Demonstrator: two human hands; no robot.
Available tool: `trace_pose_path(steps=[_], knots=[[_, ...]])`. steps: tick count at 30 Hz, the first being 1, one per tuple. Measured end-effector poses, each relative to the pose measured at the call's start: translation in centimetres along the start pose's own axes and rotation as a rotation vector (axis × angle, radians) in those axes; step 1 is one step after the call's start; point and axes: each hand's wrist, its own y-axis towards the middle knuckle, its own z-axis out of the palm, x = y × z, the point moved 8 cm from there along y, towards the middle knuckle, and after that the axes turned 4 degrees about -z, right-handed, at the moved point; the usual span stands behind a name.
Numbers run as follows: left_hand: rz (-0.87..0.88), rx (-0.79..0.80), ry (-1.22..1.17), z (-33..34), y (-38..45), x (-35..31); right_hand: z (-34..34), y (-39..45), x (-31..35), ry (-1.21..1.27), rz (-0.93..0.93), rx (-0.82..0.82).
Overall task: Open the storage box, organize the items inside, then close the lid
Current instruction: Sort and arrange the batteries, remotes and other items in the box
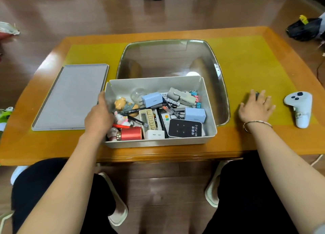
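1. Currently the box (210,128) sits open at table centre, near the front edge of the table (246,145); its lid (70,96) lies flat on the table at 9 o'clock from it, just beside.
2. Left hand (99,116) reaches over the box's left wall at 9 o'clock. Fingers point down into the contents and are blurred; cannot tell whether they hold anything.
3. Right hand (255,108) lies on the table at 3 o'clock from the box, well apart, palm down, fingers spread and straight. A small dark thing shows under the fingertips; unclear what. Bracelet (257,123) on that wrist.
4. Box contents, jumbled: two blue chargers (152,98) at 12 and 3 o'clock, red tin (131,133) at 7 o'clock, black Wi-Fi unit (184,128) at 5 o'clock, white adapter (154,134) at 6 o'clock, bear figure (121,103) at 10 o'clock, binder clips (196,97) at 2 o'clock, pens across the middle.
5. Metal tray (219,86) touches the box at 12 o'clock, behind it.
6. White controller (299,107) lies at 3 o'clock from the right hand, near.
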Motion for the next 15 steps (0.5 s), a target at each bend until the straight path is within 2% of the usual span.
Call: trace_pose_path(steps=[3, 9, 15], knots=[[-0.003, 0.005, -0.002, 0.0, 0.0, 0.0, 1.0, 0.6, -1.0, 0.040, 0.073, 0.072], [-0.004, 0.005, 0.001, 0.3, 0.3, 0.2, -0.2, -0.4, 1.8, 0.038, -0.130, -0.114], [-0.004, 0.007, -0.001, 0.4, 0.4, 0.3, -0.4, -0.8, 3.1, 0.124, -0.222, -0.131]])
